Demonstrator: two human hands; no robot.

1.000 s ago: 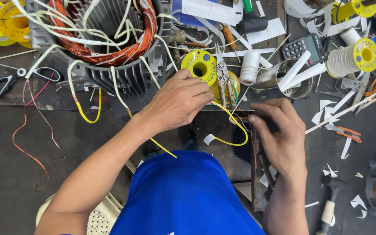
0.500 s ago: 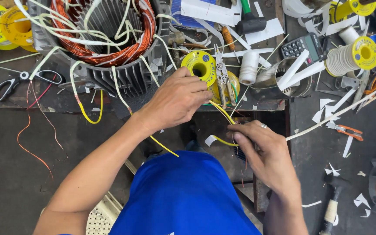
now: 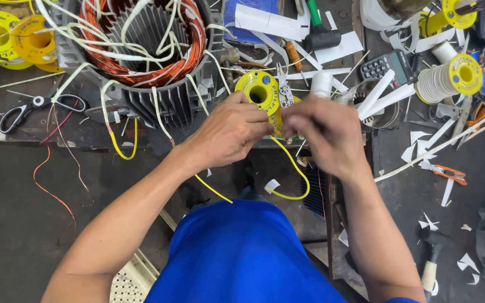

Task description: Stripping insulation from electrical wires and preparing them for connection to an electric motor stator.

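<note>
Your left hand point(image 3: 232, 132) and right hand point(image 3: 324, 134) meet at the bench point(image 3: 366, 185) edge, fingers pinching the yellow sleeved wire point(image 3: 296, 168) just below the yellow spool point(image 3: 260, 92). The right hand is blurred. The wire looks light, soft and springy; hold it near its end, where it bends least.

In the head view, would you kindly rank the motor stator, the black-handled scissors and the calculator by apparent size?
1. motor stator, largest by far
2. black-handled scissors
3. calculator, smallest, though close to the scissors
</note>
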